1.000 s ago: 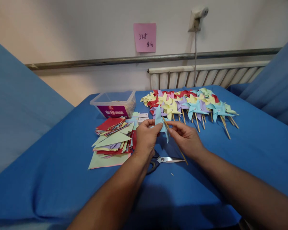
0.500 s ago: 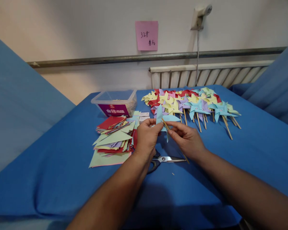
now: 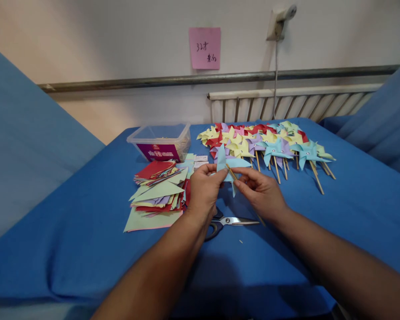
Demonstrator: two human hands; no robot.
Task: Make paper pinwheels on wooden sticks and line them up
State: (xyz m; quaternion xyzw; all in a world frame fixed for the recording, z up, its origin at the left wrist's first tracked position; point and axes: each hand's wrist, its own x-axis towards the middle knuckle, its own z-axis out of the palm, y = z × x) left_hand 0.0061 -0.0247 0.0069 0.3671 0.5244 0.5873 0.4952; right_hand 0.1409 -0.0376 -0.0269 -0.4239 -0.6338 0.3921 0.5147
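A light blue paper pinwheel [image 3: 222,158] is pinched in my left hand [image 3: 205,184], whose thumb presses near its centre. My right hand [image 3: 262,191] grips a thin wooden stick [image 3: 231,171] between thumb and fingers. The stick's upper end lies against the middle of the pinwheel, and its lower end sticks out below my right hand. Whether the two are joined there, I cannot make out. Under my hands, scissors [image 3: 233,221] with dark handles lie on the blue cloth, partly hidden by my left wrist.
Stacked coloured paper [image 3: 158,191] lies on the left, in front of a clear plastic box [image 3: 160,140] with a purple label. Finished pinwheels [image 3: 273,149] on sticks fill the back right of the blue-covered table [image 3: 86,222]. A tiny scrap [image 3: 241,242] lies near the scissors.
Very little differs. Both hands keep hold of the pinwheel and stick in nearly the same place, and the whole view has shifted slightly.
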